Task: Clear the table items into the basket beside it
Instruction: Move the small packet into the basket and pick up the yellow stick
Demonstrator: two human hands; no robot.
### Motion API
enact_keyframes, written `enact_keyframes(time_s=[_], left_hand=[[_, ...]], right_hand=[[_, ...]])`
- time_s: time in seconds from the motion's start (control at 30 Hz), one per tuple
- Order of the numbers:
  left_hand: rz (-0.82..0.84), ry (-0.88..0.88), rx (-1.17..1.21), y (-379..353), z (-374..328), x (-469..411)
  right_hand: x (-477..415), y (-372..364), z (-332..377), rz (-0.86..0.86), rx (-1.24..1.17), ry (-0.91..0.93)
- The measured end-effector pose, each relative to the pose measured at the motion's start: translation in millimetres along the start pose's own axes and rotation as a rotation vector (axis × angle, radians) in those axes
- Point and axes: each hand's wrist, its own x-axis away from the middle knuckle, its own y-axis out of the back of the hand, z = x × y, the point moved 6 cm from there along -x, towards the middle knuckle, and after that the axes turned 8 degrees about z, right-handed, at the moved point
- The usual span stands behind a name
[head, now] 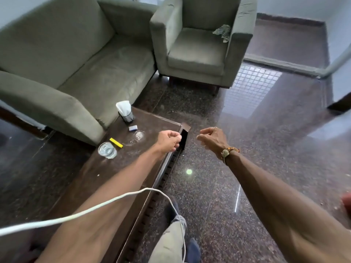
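Observation:
On the dark wooden table (91,173) stand a tissue holder with white tissue (125,112), a small blue-and-white block (133,127), a clear glass lid or dish (139,135), a yellow bar (116,142) and a water glass (107,150). My left hand (169,140) hovers over the table's far right edge, fingers curled, nothing visible in it. Off the edge and above the floor, my right hand (212,139) is loosely curled and looks empty. No basket shows in the head view.
A grey sofa (76,59) stands left of the table, and a grey armchair (199,46) with a crumpled cloth (223,32) behind it. A white cable (91,210) crosses my left forearm. Polished dark stone floor (247,149) lies on the right. My leg (171,238) is below.

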Motion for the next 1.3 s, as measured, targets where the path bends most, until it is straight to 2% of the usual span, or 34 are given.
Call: enact_keyframes(time_s=[0.37, 0.6, 0.77, 1.0, 1.3], left_hand=[[0.063, -0.042, -0.049, 8, -100, -106], [0.009, 0.005, -0.028, 26, -111, -148], [-0.081, 0.06, 0.021, 47, -106, -171], [-0.315, 0.114, 0.119, 94, -106, -191], [-0.502, 0.183, 0.35, 137, -87, -183]], right_hand=[[-87, 72, 75, -0.095, -0.015, 0.05], [-140, 65, 80, -0.035, 0.049, 0.004], [-194, 51, 93, 0.055, 0.173, 0.018], [-265, 25, 138, 0.227, 0.287, 0.098], [-305, -37, 188, 0.398, 0.394, 0.161]])
